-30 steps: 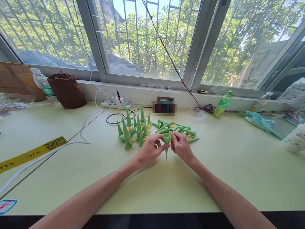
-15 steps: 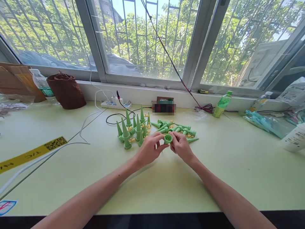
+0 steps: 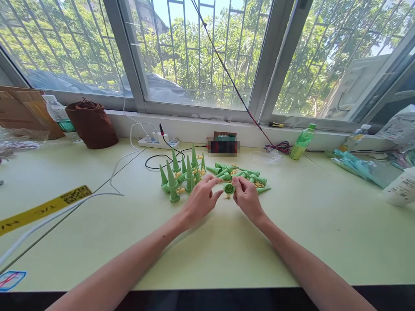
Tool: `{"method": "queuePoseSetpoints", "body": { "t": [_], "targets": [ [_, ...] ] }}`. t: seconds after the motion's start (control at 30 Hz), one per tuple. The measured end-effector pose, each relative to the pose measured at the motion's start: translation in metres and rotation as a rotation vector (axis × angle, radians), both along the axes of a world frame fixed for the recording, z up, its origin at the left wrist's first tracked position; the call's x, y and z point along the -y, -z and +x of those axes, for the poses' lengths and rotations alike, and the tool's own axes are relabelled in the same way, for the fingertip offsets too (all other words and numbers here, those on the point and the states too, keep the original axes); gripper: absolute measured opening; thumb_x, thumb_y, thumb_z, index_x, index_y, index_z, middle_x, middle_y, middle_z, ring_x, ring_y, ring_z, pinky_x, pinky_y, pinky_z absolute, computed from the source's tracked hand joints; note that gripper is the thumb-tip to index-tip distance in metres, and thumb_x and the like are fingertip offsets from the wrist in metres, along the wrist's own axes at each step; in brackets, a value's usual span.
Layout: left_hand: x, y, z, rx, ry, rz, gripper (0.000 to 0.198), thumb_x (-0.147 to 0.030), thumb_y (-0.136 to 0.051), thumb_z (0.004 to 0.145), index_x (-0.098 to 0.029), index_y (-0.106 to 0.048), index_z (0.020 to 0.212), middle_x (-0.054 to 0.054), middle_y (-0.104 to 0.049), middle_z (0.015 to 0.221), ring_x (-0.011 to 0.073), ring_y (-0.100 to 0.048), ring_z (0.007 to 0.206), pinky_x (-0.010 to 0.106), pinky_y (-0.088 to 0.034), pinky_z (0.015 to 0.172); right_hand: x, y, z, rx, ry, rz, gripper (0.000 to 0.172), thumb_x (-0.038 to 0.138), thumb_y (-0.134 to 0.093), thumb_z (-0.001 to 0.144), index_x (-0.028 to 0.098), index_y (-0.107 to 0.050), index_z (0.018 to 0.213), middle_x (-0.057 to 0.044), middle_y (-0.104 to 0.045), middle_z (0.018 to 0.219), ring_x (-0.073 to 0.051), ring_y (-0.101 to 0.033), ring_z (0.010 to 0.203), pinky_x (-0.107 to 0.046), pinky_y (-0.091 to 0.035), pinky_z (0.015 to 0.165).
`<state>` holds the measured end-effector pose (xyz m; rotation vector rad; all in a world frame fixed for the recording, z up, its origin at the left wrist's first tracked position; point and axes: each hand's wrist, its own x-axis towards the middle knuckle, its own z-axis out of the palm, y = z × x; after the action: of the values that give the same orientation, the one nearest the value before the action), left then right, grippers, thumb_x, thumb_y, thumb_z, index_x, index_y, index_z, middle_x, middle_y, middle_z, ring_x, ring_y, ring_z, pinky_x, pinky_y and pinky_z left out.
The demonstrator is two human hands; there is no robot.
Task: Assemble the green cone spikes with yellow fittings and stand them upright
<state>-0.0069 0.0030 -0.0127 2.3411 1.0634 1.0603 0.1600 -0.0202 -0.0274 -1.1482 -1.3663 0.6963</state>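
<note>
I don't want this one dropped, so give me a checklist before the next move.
1. Right grip closed on the green spike: ok.
2. Left grip closed on it too: not ok, thumb and fingers spread.
3. Spike's open end facing the camera: ok.
4. Spike's tip clear of the table: cannot tell, hidden.
5. Small yellow piece attached: cannot tell.

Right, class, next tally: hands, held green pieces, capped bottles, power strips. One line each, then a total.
Hands: 2, left hand and right hand
Held green piece: 1
Capped bottles: 3, green bottle, clear bottle, yellowish bottle
Power strip: 1
Total: 7
</note>
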Motion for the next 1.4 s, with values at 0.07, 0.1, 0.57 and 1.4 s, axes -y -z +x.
{"method": "queuePoseSetpoints", "body": {
  "t": [0.07,0.1,0.57,1.4],
  "targets": [
    [0.001,-0.006,0.002,0.112,0.0,-0.194,0.027,-0.041,-0.053,0.09,-0.016,-0.064,0.089,0.004,-0.06,0.09,0.0086,-0.053,0.056,0.024,-0.045,0.057,0.0,0.0,0.001,0.034,0.044,0.022,0.039,0.05,-0.044,0.095,0.021,-0.045,0.07,0.007,-0.032,0.051,-0.009,-0.034,0.042,-0.024,-0.026,0.042],
    [0.001,-0.009,0.002,0.161,0.031,-0.361,0.037,-0.048,-0.05,0.09,-0.014,-0.063,0.083,0.004,-0.06,0.083,0.0084,-0.052,0.052,0.023,-0.042,0.051,0.001,-0.001,0.002,0.053,0.057,0.031,0.038,0.05,-0.043,0.096,0.021,-0.045,0.071,0.007,-0.032,0.051,-0.01,-0.034,0.043,-0.024,-0.027,0.043],
    [0.009,-0.017,0.005,0.408,0.328,-1.091,0.047,-0.059,-0.067,0.075,-0.013,-0.059,0.082,0.003,-0.059,0.082,0.0043,-0.049,0.048,0.018,-0.033,0.039,0.002,0.001,0.001,0.243,0.005,0.074,0.037,0.044,-0.043,0.096,0.02,-0.044,0.068,0.005,-0.04,0.054,-0.01,-0.037,0.048,-0.024,-0.029,0.049],
    [0.007,0.006,0.003,-0.007,0.023,-0.016,0.029,-0.034,-0.061,0.087,-0.028,-0.064,0.115,0.002,-0.059,0.103,0.0066,-0.051,0.055,0.026,-0.047,0.065,-0.002,0.003,0.0,0.087,-0.008,-0.002,0.038,0.048,-0.046,0.094,0.02,-0.046,0.067,0.006,-0.036,0.047,-0.009,-0.033,0.043,-0.024,-0.026,0.043]
  ]
}}
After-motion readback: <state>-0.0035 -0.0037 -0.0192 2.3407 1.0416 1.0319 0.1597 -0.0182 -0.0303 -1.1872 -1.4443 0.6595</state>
